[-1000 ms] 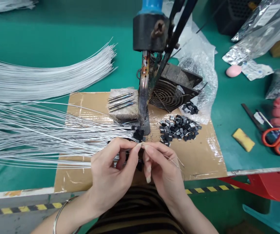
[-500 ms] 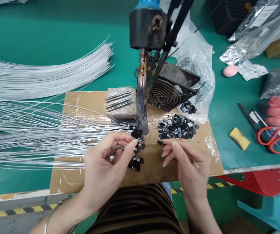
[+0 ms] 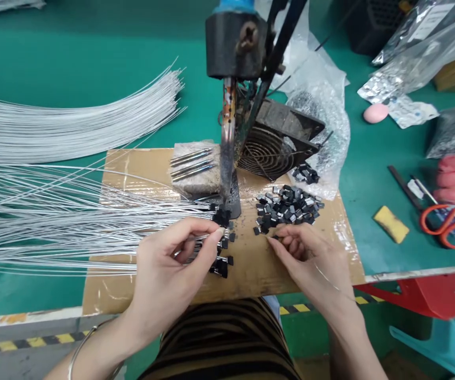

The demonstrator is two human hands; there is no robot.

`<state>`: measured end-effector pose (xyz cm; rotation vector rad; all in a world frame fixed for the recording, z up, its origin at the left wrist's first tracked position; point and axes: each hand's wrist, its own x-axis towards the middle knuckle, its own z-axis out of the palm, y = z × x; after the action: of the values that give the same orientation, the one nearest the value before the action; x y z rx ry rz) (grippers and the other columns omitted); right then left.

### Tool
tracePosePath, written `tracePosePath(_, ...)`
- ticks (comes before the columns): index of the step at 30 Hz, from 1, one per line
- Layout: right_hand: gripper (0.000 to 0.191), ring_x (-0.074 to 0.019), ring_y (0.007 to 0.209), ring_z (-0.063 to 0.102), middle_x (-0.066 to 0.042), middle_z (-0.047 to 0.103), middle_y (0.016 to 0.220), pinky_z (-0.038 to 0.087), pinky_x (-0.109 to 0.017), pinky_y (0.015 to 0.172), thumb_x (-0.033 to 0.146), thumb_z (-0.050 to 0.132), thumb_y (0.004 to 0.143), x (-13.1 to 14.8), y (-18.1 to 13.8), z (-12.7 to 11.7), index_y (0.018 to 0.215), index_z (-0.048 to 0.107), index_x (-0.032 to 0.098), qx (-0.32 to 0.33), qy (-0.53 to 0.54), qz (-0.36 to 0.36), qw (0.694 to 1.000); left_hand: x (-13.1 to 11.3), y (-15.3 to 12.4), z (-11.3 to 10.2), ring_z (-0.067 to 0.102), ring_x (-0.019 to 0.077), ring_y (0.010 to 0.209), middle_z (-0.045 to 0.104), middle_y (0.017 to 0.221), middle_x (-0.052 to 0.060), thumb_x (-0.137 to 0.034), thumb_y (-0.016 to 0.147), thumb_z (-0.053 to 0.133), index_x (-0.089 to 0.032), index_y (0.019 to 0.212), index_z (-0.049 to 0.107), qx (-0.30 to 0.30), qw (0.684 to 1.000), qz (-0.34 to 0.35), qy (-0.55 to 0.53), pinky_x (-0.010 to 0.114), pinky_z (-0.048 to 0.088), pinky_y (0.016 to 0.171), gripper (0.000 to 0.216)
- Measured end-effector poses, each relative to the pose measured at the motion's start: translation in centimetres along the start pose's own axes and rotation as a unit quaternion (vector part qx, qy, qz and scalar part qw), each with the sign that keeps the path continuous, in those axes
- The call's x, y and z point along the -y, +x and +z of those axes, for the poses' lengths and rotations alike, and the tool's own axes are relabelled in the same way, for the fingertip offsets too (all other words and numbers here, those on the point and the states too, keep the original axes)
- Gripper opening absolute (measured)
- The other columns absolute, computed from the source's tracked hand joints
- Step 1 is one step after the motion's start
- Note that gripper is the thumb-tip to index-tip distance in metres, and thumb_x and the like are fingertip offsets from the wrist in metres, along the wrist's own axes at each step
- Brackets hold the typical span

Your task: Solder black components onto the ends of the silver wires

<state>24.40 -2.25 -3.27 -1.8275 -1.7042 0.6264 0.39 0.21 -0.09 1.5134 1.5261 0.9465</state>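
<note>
My left hand (image 3: 174, 266) pinches the end of a thin white wire (image 3: 201, 238) between thumb and forefinger, just in front of a fan of white wires (image 3: 73, 221). Several wire ends near it carry small black parts (image 3: 221, 264). My right hand (image 3: 306, 258) reaches to the near edge of a pile of small black and grey parts (image 3: 286, 207), fingertips pinched on one part (image 3: 275, 237). A soldering iron (image 3: 227, 132) hangs upright in its stand between the hands, tip down on the cardboard sheet (image 3: 330, 248).
A second bundle of white wires (image 3: 73, 124) lies at the left back. A black fan (image 3: 275, 145) and plastic bags (image 3: 322, 89) sit behind the pile. A yellow sponge (image 3: 391, 224), orange scissors (image 3: 449, 224) and foil bags (image 3: 417, 58) lie at the right.
My right hand left the left hand, moved right to the pile of parts and closed its fingertips on one. The left hand stayed, still pinching the wire end.
</note>
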Motion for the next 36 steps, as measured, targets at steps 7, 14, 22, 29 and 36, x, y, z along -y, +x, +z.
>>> tracePosePath(7, 0.022, -0.0103, 0.053, 0.06, 0.002, 0.065, 0.068, 0.052, -0.022, 0.051, 0.041, 0.075, 0.092, 1.1, -0.3, -0.3, 0.093, 0.068, 0.02, -0.013, 0.111, 0.154, 0.982, 0.0, 0.3, -0.1, 0.048, 0.0066, 0.053, 0.066, 0.072, -0.002, -0.024, 0.093, 0.073, -0.023, 0.088, 0.076, -0.002, 1.0, -0.008, -0.012, 0.02, 0.038, 0.049, 0.007)
tracePosePath(14, 0.013, -0.0108, 0.059, 0.071, 0.0, 0.076, 0.077, 0.063, -0.02, 0.059, 0.028, 0.08, 0.092, 3.1, 0.4, 0.3, 0.103, 0.08, 0.022, -0.028, 0.317, 0.13, 0.939, -0.2, 0.4, -0.5, 0.054, 0.007, 0.056, 0.068, 0.073, -0.002, -0.022, 0.093, 0.072, -0.022, 0.087, 0.074, 0.007, 1.0, 0.0, -0.009, 0.019, 0.04, 0.052, 0.006)
tracePosePath(22, 0.006, -0.0085, 0.055, 0.07, 0.002, 0.076, 0.074, 0.063, -0.016, 0.053, 0.022, 0.081, 0.091, 6.0, 0.9, 2.5, 0.096, 0.081, 0.024, 0.001, 0.495, 0.138, 0.858, -0.9, 0.7, -0.4, 0.057, 0.0079, 0.057, 0.068, 0.069, -0.002, -0.025, 0.093, 0.071, -0.022, 0.084, 0.072, 0.008, 0.999, -0.045, -0.027, 0.018, 0.042, 0.052, 0.009)
tracePosePath(29, 0.002, -0.0051, 0.053, 0.067, 0.004, 0.074, 0.073, 0.06, -0.012, 0.051, 0.025, 0.08, 0.093, 6.8, 1.2, 3.5, 0.095, 0.081, 0.025, 0.034, 0.556, 0.151, 0.817, -1.6, 1.0, -0.8, 0.071, 0.0118, 0.074, 0.076, 0.083, -0.001, -0.023, 0.094, 0.071, -0.024, 0.086, 0.074, 0.053, 0.995, -0.06, -0.06, 0.017, 0.045, 0.054, 0.008)
tracePosePath(36, 0.004, -0.0047, 0.053, 0.067, 0.003, 0.074, 0.072, 0.059, -0.012, 0.053, 0.026, 0.081, 0.092, 7.1, 1.1, 3.9, 0.096, 0.082, 0.024, 0.052, 0.575, 0.161, 0.8, -1.8, 1.2, -1.0, 0.07, 0.0096, 0.072, 0.078, 0.09, -0.001, -0.018, 0.092, 0.073, -0.023, 0.082, 0.073, 0.093, 0.987, -0.078, -0.106, 0.016, 0.046, 0.056, 0.011)
